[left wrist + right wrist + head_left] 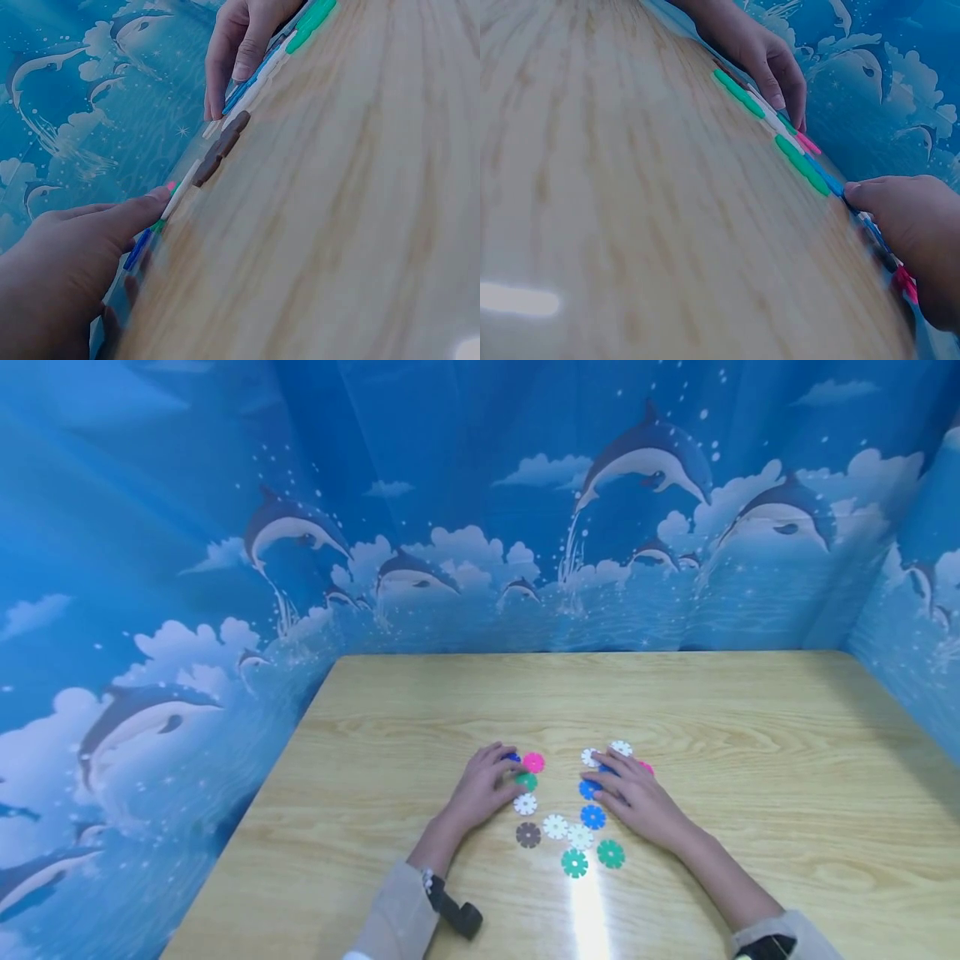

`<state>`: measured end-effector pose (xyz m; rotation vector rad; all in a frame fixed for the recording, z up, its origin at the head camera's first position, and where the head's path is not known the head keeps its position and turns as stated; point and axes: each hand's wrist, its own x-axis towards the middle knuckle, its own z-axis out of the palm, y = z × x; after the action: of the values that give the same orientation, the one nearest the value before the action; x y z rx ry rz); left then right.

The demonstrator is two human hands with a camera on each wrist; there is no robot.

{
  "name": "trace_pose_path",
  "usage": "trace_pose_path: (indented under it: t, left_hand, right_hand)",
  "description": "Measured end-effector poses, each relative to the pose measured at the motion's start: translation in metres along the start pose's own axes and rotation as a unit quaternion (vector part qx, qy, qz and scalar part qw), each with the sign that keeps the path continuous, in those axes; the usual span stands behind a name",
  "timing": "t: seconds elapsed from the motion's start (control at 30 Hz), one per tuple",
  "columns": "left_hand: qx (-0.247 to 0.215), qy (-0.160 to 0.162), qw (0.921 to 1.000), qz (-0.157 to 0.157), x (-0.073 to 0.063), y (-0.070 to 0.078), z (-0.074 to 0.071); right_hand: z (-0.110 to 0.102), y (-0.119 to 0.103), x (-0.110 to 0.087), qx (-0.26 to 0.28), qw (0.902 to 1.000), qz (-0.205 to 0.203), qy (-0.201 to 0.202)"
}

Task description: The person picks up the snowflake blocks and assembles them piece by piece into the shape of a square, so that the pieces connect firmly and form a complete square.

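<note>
Several flat notched plastic discs lie on the table between the hands. My left hand (483,785) rests on the left group, its loosely bent fingers over a green disc (529,782) and a dark blue disc (513,757). Beside its fingertips are a pink disc (534,762) and a white disc (525,804). On the right group, my right hand (641,800) lies with fingers spread, touching a blue disc (588,790). It partly covers another blue disc and a pink disc (647,767). In the right wrist view, the right thumb (861,196) sits at a blue disc's edge.
Nearer the body lie a brown disc (528,835), a white disc (556,827), a blue disc (592,817) and a green disc (574,863). Another white disc (620,748) is beyond the right fingers. A dolphin-print curtain (450,485) borders the wooden table (750,710).
</note>
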<state>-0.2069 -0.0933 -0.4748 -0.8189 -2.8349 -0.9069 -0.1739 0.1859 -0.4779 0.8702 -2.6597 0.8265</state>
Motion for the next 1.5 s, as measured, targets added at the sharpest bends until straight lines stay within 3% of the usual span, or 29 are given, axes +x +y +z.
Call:
trace_pose_path:
  t: [0.43, 0.83, 0.97, 1.23, 1.5]
  left_hand:
    - [-0.012, 0.013, 0.9997, -0.015, 0.0008, 0.0003, 0.0011]
    - [-0.061, 0.041, 0.9971, 0.021, 0.0028, 0.0035, 0.0005]
    - [-0.05, 0.046, 0.9976, 0.013, 0.0024, 0.0043, -0.0006]
    - [0.028, 0.037, 0.9987, -0.021, 0.0016, 0.0042, -0.0019]
    - [-0.004, 0.045, 0.9988, -0.018, 0.0025, 0.0037, -0.0006]
  right_hand:
    - [0.0012, 0.0002, 0.0006, 0.027, 0.9994, 0.002, 0.022]
    - [0.0016, -0.0026, 0.005, 0.075, 0.994, 0.025, 0.076]
    - [0.0022, -0.0025, 0.0052, 0.068, 0.9937, 0.016, 0.087]
    - [0.0008, -0.0023, 0.005, 0.069, 0.9938, 0.025, 0.084]
    - [0.0011, -0.0029, 0.0042, 0.075, 0.9934, 0.023, 0.084]
